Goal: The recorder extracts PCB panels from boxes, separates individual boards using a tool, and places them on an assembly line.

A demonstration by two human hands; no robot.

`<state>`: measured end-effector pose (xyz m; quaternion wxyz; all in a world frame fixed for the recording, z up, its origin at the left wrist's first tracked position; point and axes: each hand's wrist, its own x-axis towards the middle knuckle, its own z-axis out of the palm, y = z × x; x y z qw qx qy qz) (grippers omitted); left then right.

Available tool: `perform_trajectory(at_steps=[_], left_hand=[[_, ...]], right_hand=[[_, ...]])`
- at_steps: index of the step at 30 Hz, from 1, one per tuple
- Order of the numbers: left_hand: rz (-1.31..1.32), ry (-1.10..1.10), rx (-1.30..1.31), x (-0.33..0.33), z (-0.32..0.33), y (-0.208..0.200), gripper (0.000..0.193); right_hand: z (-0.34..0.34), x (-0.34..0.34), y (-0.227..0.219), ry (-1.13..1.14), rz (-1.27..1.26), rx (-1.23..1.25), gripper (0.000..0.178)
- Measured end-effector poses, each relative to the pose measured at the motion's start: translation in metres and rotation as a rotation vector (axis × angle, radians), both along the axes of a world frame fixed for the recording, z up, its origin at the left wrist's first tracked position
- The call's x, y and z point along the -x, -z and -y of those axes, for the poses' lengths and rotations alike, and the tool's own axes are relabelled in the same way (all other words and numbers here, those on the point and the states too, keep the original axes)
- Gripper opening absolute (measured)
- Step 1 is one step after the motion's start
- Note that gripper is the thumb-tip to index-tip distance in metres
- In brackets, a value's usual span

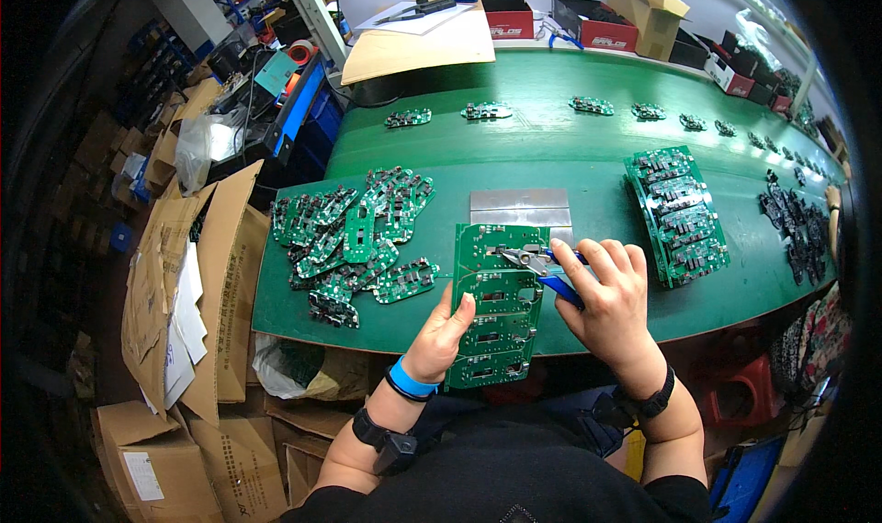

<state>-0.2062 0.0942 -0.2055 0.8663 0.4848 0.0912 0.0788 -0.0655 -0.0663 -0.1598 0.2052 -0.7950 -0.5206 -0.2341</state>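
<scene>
My left hand [439, 341] grips the left edge of a green circuit board panel [493, 330], its thumb lying on the face. The panel is tilted over the table's near edge and made up of several joined boards. In my right hand [606, 293] are blue-handled cutting pliers [562, 289], fingers wrapped round the handles. The pliers' metal jaws touch or hover over the panel's upper part; I cannot tell which. Behind the panel lies a grey metal plate [521, 199]. Left of my hands is a heap of separate circuit boards [358, 234].
A stack of board panels [678, 215] sits to the right, with dark small parts [792, 224] beyond. Single boards [486, 111] stand in a row along the green table [551, 73]. Cardboard [216, 293] leans at the left; boxes [595, 24] line the back. A red stool [749, 390] is at right.
</scene>
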Motion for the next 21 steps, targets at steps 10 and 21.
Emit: perform_trajectory(at_steps=[10,21], left_hand=[[0.063,0.046,0.712,0.011,-0.019,0.013,0.060],[0.264,0.054,0.928,-0.002,-0.009,0.011,0.064]], right_hand=[[0.012,-0.001,0.002,0.015,-0.179,-0.143,0.049],[0.005,0.011,0.018,0.007,-0.189,0.016,0.052]])
